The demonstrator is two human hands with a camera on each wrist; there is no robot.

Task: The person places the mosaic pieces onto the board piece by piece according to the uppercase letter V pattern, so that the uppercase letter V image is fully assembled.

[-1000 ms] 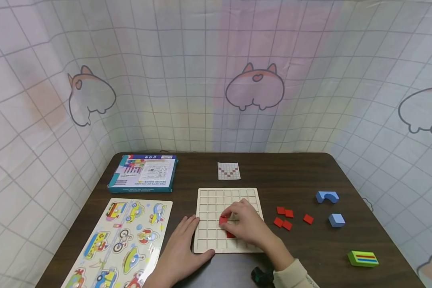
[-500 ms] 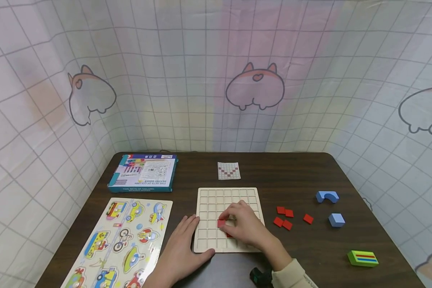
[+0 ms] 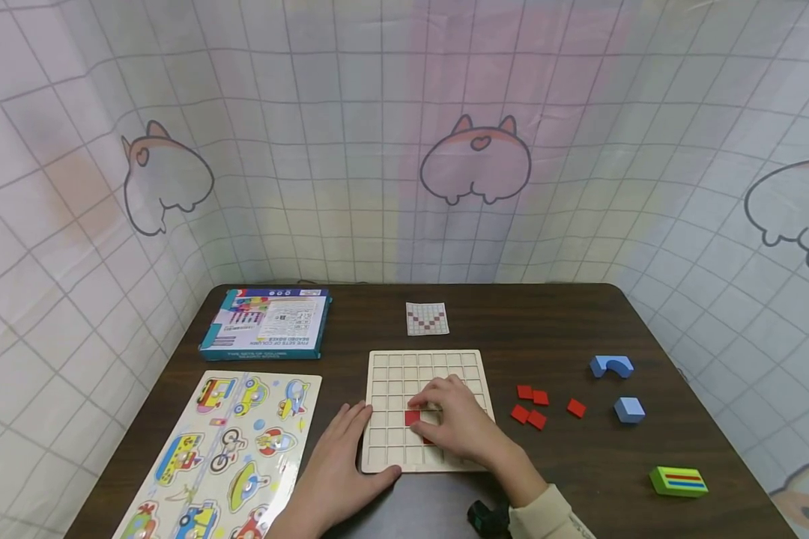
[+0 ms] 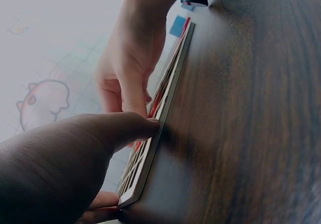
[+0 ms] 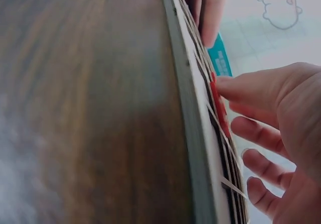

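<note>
A pale wooden grid board point(image 3: 394, 449) lies at the front middle of the table. My left hand point(image 3: 337, 468) rests against its near left corner, fingers straight along the left edge; the left wrist view shows the thumb point(image 4: 133, 128) touching the front rim. Over the board, my right hand point(image 3: 460, 421) pinches a red square tile point(image 3: 412, 418) between thumb and index finger, down at a grid cell. Another red tile point(image 3: 428, 441) sits nearer the front, mostly hidden under that hand. In the right wrist view, the thumb touches red tiles point(image 5: 219, 103) seen edge-on.
Several loose red tiles point(image 3: 536, 419) lie right of the board. Farther right are a blue arch block point(image 3: 611, 365), a blue block point(image 3: 629, 410) and a green striped block point(image 3: 678, 481). A pattern card point(image 3: 428, 319) lies behind; a box point(image 3: 270, 326) and picture puzzle point(image 3: 225, 453) stand left.
The right hand has brought the red tile slightly left and nearer, and the tile now shows flatter in a cell. The left hand stays on the board's corner.
</note>
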